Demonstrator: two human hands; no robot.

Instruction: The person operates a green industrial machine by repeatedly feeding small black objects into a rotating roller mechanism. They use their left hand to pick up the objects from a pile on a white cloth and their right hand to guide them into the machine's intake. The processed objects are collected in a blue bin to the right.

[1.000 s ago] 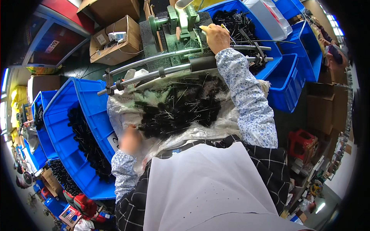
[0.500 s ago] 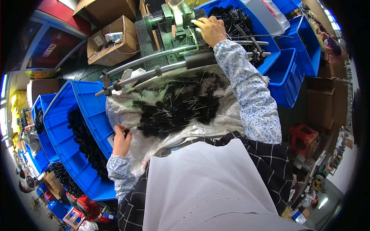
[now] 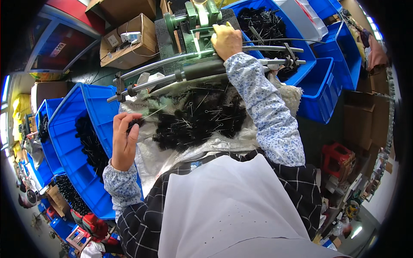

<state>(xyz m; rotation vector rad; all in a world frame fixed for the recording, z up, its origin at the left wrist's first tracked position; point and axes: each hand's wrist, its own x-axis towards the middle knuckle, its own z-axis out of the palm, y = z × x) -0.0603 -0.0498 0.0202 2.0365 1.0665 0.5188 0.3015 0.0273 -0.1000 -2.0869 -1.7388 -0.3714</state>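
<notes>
Left hand [image 3: 124, 142] is pinched shut on one wire-stemmed black brush [image 3: 144, 119], thumb and fingers closed on the bristle end, wire stem pointing up and right across the sack. Right hand [image 3: 226, 41] is stretched out to the green machine [image 3: 195, 19], fingers curled over something at its feed point. I can't tell from here whether it grips a brush or just presses on the fixture.

Progress, as I read it: well short of done. The brush pile [image 3: 202, 118] on the white woven sack [image 3: 172, 152] in my lap is large, a dense heap touching both forearms. The blue bin [image 3: 71, 142] at my left holds a dark row of similar pieces, and the blue bin behind the machine [image 3: 269, 23] is also loaded with black brushes. Which bin is input and which is output I can't tell, so no count of done versus left. I judge one piece at the machine and one staged in the left hand, with the bulk in the lap.

Pose: right arm nearly fully extended, sleeve lying over the two grey metal rails [image 3: 172, 71] that cross in front of the machine, wrist bent down onto it. Left arm is bent, forearm coming up from lower left, hand hovering just at the sack's left edge beside the bin wall, palm turned inward.
</notes>
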